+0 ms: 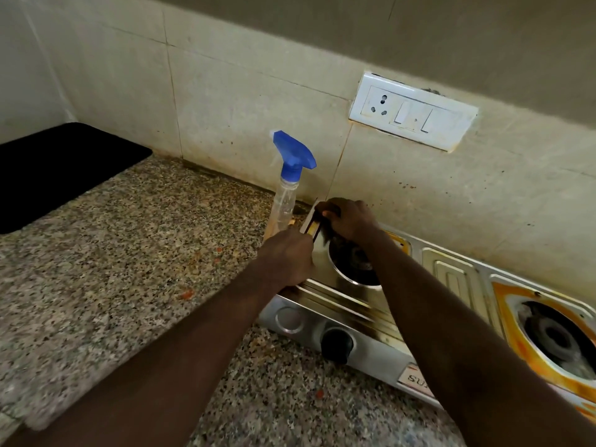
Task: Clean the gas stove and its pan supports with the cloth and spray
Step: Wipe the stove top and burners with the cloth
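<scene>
The steel gas stove (451, 272) stands on a speckled granite counter (129, 253) against the tiled wall. Its left burner (354, 262) and right burner (558, 340) are bare, the right one ringed by orange stains. My left hand (287, 256) grips the stove's left edge. At the back left corner, my right hand (348, 221) holds what looks like a dark cloth (324, 235) and presses it on the steel. A clear spray bottle (285, 195) with a blue trigger stands upright just behind my left hand, untouched.
A black knob (337, 345) sticks out of the stove's front panel. A white socket and switch plate (412, 114) is on the wall above. A black mat or slab (58, 172) lies at the far left of the counter. Small red crumbs dot the granite.
</scene>
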